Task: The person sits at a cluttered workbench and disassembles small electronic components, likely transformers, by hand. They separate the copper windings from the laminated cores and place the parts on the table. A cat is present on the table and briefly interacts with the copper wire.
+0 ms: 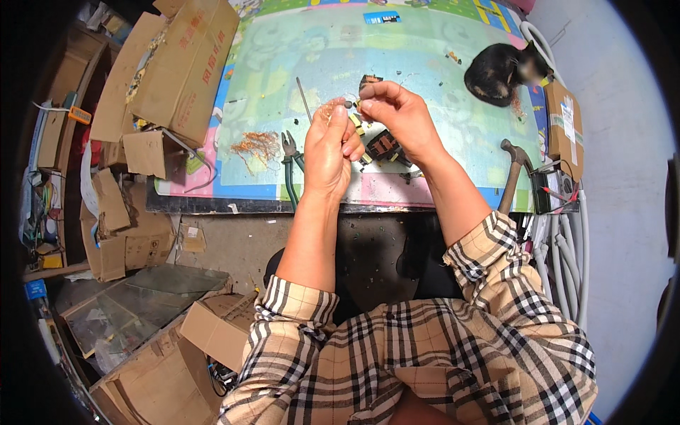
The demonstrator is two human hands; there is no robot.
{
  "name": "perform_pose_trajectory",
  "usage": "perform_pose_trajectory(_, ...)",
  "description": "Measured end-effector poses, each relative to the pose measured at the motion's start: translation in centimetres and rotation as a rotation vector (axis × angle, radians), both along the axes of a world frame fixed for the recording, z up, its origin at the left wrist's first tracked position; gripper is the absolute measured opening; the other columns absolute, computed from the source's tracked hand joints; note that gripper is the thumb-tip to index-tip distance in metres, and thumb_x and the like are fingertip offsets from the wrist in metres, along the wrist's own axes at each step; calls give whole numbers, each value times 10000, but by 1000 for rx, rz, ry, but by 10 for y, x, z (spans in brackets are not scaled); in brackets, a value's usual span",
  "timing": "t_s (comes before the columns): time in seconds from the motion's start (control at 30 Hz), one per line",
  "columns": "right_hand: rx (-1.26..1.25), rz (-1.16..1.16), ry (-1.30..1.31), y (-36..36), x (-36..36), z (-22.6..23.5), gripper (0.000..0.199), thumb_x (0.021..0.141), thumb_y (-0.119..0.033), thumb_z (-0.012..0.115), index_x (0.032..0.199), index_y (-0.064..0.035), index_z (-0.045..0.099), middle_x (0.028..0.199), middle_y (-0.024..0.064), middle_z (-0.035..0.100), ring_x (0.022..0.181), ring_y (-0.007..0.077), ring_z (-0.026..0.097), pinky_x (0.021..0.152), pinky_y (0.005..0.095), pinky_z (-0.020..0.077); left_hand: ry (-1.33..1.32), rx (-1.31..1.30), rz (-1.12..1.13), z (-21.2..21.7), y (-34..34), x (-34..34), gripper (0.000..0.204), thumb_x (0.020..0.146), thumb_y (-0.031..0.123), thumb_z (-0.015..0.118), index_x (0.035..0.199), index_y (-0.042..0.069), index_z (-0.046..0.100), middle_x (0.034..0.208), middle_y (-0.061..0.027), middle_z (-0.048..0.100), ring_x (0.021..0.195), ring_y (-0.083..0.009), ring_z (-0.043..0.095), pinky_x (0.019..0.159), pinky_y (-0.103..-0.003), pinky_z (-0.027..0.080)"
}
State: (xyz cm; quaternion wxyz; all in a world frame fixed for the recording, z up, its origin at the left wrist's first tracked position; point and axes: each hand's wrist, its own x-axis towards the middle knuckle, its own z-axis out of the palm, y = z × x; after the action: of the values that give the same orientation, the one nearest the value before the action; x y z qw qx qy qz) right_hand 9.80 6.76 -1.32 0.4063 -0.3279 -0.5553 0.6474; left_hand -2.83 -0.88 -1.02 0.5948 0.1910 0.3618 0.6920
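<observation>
My left hand and my right hand are raised together over a pastel play mat. The left hand pinches a small coil of copper wire with a dark round piece at its end. The right hand's fingertips pinch a small yellowish part close to that piece. Just below the hands on the mat lies a dark small transformer with yellow tape. Green-handled pliers lie left of my left hand, beside a tangle of copper wire.
A dark cat lies at the mat's far right. A hammer stands at the right edge by a small box. Cardboard boxes pile up on the left, more at lower left. A thin metal rod lies on the mat.
</observation>
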Motion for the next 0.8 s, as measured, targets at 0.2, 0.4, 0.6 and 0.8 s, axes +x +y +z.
perform_pose_trajectory(0.2, 148, -71, -102, -2, -7, 0, 288, 843, -54, 683, 1119, 10, 628, 969, 49, 626, 916, 125, 612, 862, 254, 498, 205, -46, 25, 11, -6, -4, 327, 985, 226, 514, 1251, 39, 481, 599, 74, 340, 439, -12, 254, 389, -190, 208)
perform_pose_trajectory(0.4, 397, -166, -244, -5, -9, 5, 168, 783, -60, 708, 948, -30, 699, 885, 79, 599, 822, 179, 613, 751, 289, 511, 253, -105, 24, 11, -7, -10, 281, 996, 282, 490, 1100, 29, 555, 579, 66, 322, 446, -27, 249, 399, -201, 219)
perform_pose_trajectory(0.6, 562, -23, -478, -12, -9, 6, 121, 783, -29, 688, 902, -26, 707, 867, 55, 590, 795, 127, 594, 675, 261, 487, 190, -82, 113, 7, -6, -16, 291, 993, 304, 492, 1020, 25, 569, 617, 33, 379, 457, -48, 296, 415, -213, 255)
perform_pose_trajectory(0.8, 64, 262, -321, -18, -14, 9, 120, 873, -65, 611, 928, 23, 670, 845, 51, 615, 694, 112, 611, 647, 242, 508, 44, -42, 189, -3, -3, -33, 262, 986, 319, 500, 883, 82, 543, 835, -34, 514, 542, -94, 431, 472, -217, 322)
